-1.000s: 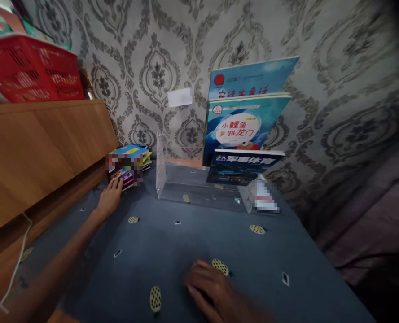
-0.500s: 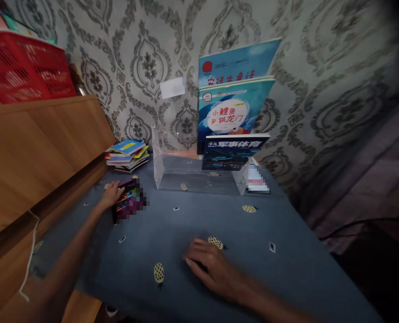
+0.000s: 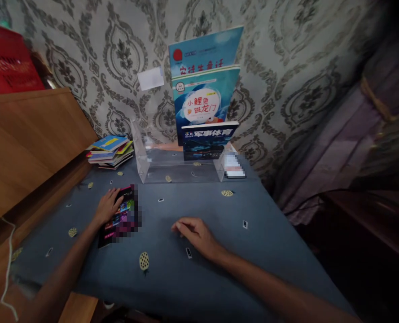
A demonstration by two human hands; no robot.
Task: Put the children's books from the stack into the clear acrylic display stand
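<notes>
On the left part of the table lies a dark book (image 3: 118, 217) with a colourful cover, partly blurred out by blocks. My left hand (image 3: 107, 207) is at its upper left edge, the thumb over the cover and the fingers along the edge. My right hand (image 3: 193, 231) is over the middle of the table with its fingers curled in and nothing seen in them. Beyond both hands stands a clear acrylic rack (image 3: 179, 174). Three books stand upright at its right side: a dark blue book (image 3: 208, 143), a teal book (image 3: 202, 101) and a taller blue book (image 3: 208, 49).
A pile of books (image 3: 110, 151) lies at the back left, beside a wooden cabinet (image 3: 27, 139) with a red basket (image 3: 9, 60) on it. A partly blurred white item (image 3: 233, 165) is right of the rack. A white cable (image 3: 8, 269) hangs at left; a curtain (image 3: 347, 143) hangs at right.
The camera view has swung to the right. My left hand and the dark book have come nearer to me. My right hand has shifted a little, its fingers still curled.
</notes>
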